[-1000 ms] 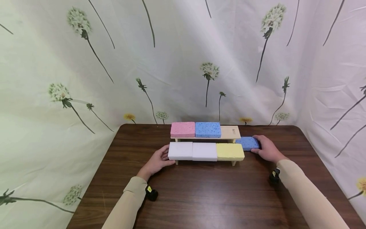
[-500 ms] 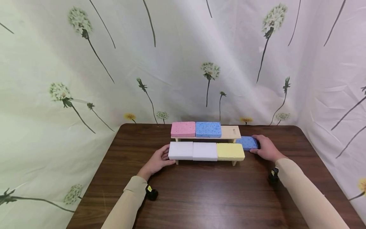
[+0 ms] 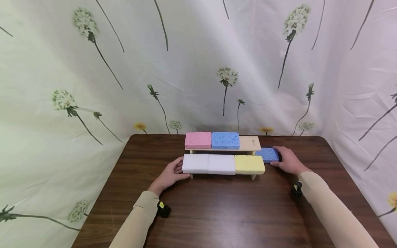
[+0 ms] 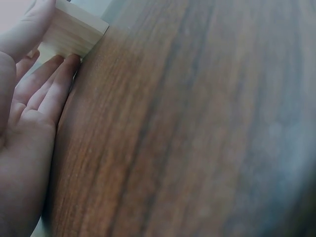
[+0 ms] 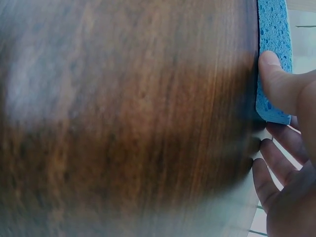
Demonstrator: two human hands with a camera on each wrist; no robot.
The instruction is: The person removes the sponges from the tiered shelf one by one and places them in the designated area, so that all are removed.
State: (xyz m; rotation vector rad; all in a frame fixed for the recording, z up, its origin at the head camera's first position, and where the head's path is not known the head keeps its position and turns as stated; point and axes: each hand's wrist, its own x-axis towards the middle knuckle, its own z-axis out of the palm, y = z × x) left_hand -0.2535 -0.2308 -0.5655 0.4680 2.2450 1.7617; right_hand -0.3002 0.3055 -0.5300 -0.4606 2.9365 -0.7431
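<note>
A two-tier wooden rack (image 3: 250, 142) carries a pink sponge (image 3: 198, 140) and a blue sponge (image 3: 225, 140) on its upper tier. Two white sponges (image 3: 196, 163) and a yellow sponge (image 3: 250, 164) lie along the lower one. At the rack's left end, my left hand (image 3: 169, 175) touches the wood; in the left wrist view its fairly straight fingers reach the wooden end piece (image 4: 74, 29). My right hand (image 3: 289, 161) pinches the outer end of a second blue sponge (image 3: 267, 155) low beside the rack's right end. The right thumb (image 5: 279, 81) presses its near side.
The rack stands on a dark brown wooden table (image 3: 214, 213), toward its back edge. A white curtain (image 3: 192, 75) with a dandelion print hangs behind and along both sides. Each wrist wears a small black camera (image 3: 163, 209).
The right hand has shifted very slightly left along with the sponge it holds. The left hand and the rack show no visible movement.
</note>
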